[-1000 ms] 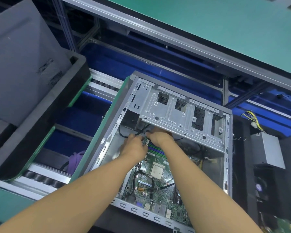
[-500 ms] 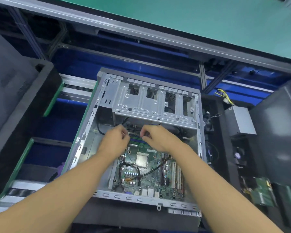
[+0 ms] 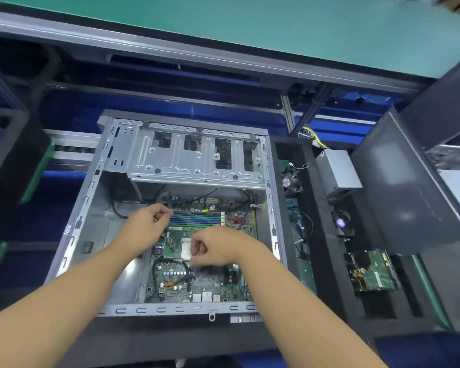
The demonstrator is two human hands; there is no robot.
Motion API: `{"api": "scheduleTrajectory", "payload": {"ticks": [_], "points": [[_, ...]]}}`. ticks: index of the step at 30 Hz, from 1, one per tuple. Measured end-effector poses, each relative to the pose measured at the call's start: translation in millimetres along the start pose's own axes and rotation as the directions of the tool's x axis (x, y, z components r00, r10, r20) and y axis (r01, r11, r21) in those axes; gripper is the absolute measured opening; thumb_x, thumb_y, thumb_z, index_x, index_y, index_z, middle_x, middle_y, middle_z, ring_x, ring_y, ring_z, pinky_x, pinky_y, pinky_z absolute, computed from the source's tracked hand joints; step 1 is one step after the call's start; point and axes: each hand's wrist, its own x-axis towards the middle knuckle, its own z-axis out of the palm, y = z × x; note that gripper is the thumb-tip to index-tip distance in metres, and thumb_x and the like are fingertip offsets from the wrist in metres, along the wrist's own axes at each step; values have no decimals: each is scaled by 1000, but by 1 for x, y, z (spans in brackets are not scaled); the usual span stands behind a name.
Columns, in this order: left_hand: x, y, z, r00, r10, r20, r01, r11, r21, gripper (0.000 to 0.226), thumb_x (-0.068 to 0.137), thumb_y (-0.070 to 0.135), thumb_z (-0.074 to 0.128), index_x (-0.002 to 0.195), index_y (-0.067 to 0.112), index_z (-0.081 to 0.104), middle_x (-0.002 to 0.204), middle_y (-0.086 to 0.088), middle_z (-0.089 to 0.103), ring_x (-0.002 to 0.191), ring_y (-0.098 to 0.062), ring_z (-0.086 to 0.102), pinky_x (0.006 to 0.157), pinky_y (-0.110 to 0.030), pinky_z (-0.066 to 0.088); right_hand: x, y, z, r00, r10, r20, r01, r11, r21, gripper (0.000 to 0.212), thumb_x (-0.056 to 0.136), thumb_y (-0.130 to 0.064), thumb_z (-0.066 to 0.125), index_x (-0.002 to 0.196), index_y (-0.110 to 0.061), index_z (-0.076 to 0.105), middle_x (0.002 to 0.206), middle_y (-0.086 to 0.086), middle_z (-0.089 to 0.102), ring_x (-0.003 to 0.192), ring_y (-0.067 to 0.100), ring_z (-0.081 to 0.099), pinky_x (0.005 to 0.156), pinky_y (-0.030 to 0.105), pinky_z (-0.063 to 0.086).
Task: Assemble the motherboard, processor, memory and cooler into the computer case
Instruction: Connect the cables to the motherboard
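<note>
Motherboard (image 3: 205, 282) lying flat on floor of open computer case (image 3: 91, 187), connector edge nearest viewer. Memory slots (image 3: 197, 219) at far end of board, long axis left-right. Processor (image 3: 185, 247) mid-board, partly under right hand (image 3: 218, 245). Left hand (image 3: 144, 229) at left end of slots, probably to work latch. Fingers of both curled; cannot tell whether pinching anything. Power supply (image 3: 337, 171) sits right, outside case.

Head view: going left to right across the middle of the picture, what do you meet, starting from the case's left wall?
computer case (left wall) → left hand → right hand → small fan → power supply
</note>
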Motion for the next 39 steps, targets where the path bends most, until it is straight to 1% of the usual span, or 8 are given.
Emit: {"api": "scheduleTrajectory", "payload": {"ticks": [6, 9, 15, 18, 22, 28, 33, 39], "points": [[2, -1, 2, 998, 20, 60, -18, 999, -33, 17, 95, 22, 53, 94, 34, 65, 75, 3, 68, 53, -7, 54, 46, -17, 38, 9, -8, 9, 995, -50, 84, 61, 988, -142, 40, 84, -56, 74, 101, -22, 67, 85, -6, 65, 82, 15, 57, 81, 35, 39], [0, 0, 2, 993, 38, 108, -27, 994, -103, 21, 94, 18, 53, 90, 36, 64, 73, 3, 68, 54, -6, 55, 49, -17, 42, 7, -6, 5, 994, -73, 76, 84, 985, -149, 35, 93, -54, 63, 105, -22, 67, 90, -5, 61, 85, 18, 55, 76, 34, 37], [-9, 12, -5, 959, 115, 261, -51, 969, -241, 18, 93, 22, 57, 85, 31, 70, 72, -3, 69, 54, -10, 57, 52, -26, 48, -3, -2, -3, 998, -50, -29, 49, 998, -39, 27, 104, -56, 38, 98, -34, 53, 91, -7, 61, 84, 18, 57, 70, 35, 47], [-16, 15, -9, 929, 158, 334, -66, 960, -270, 25, 94, 33, 57, 75, 26, 72, 56, -1, 63, 43, -15, 53, 37, -15, 34, -2, -3, -1, 999, -8, -31, 5, 995, -98, 30, 106, -50, 38, 113, -26, 55, 85, -10, 54, 83, 18, 52, 66, 34, 39], [-15, 13, -10, 876, 212, 433, -95, 956, -278, 32, 93, 32, 63, 66, 17, 70, 58, -2, 62, 48, -15, 53, 48, -21, 39, -3, -2, -3, 985, 2, -174, -24, 992, -127, 29, 102, -51, 47, 106, -27, 62, 75, -12, 51, 82, 19, 51, 71, 36, 44], [-9, 6, -8, 886, 176, 430, 11, 917, -398, 29, 92, 35, 62, 69, 18, 68, 61, 1, 58, 53, -18, 43, 47, -26, 33, -4, -2, -5, 924, -3, -382, -69, 982, -175, 44, 94, -65, 52, 92, -23, 63, 87, 2, 68, 82, 23, 55, 71, 34, 34], [-7, 7, -8, 883, 172, 436, 64, 877, -476, 22, 96, 20, 58, 78, 15, 71, 71, -1, 66, 62, -11, 53, 56, -19, 42, -6, -5, -12, 790, -48, -611, -154, 949, -274, 52, 79, -71, 62, 86, -21, 71, 89, -1, 54, 90, 21, 47, 80, 37, 35], [-8, 11, -12, 858, 157, 489, 135, 850, -510, 16, 95, 20, 59, 87, 10, 68, 74, 1, 66, 63, -7, 54, 54, -15, 39, -6, -11, -9, 659, 251, -709, -422, 904, -72, 44, 91, -58, 63, 99, -15, 63, 95, 6, 68, 88, 28, 66, 61, 31, 35]]}}
